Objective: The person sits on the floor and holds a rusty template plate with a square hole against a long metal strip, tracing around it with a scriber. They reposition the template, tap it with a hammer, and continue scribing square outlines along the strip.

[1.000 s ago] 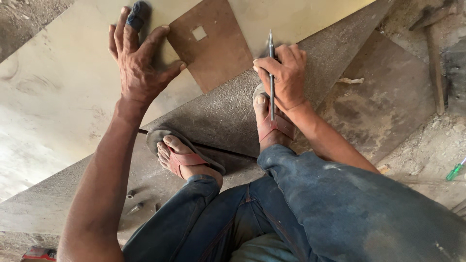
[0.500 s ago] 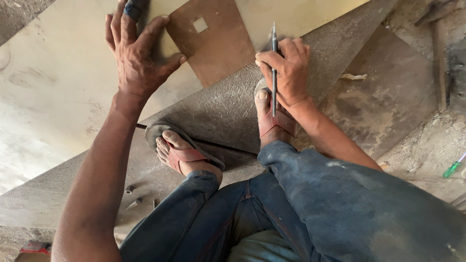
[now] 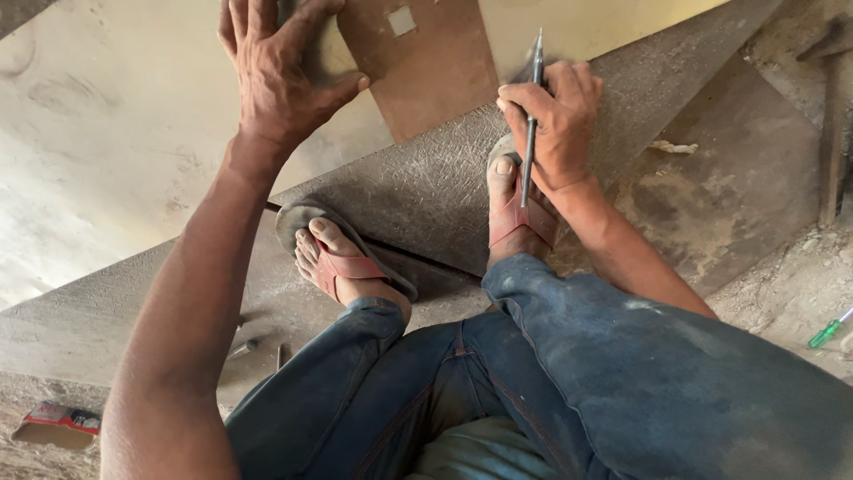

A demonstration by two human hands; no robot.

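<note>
Brown template plate [image 3: 426, 76] with small square cut-out, lying on the pale metal sheet [image 3: 115, 142]; left hand [image 3: 280, 76] just left of the plate, fingers spread and pressed flat, fingertips cut off at the top edge; right hand [image 3: 555, 120] just right of the plate, fingers pinched round a thin metal scriber [image 3: 533, 107], tip upward at the plate's right edge; contact there hard to make out.

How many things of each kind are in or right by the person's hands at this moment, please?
Hands: 2 (left hand, right hand)
Thin metal scribers: 1 (scriber, gripped in the right hand)
Brown templates with a square hole: 1 (brown template, under the left hand)
Pale sheets: 1 (pale sheet)
Red sandals: 2 (left sandal, right sandal)
Total: 7
</note>
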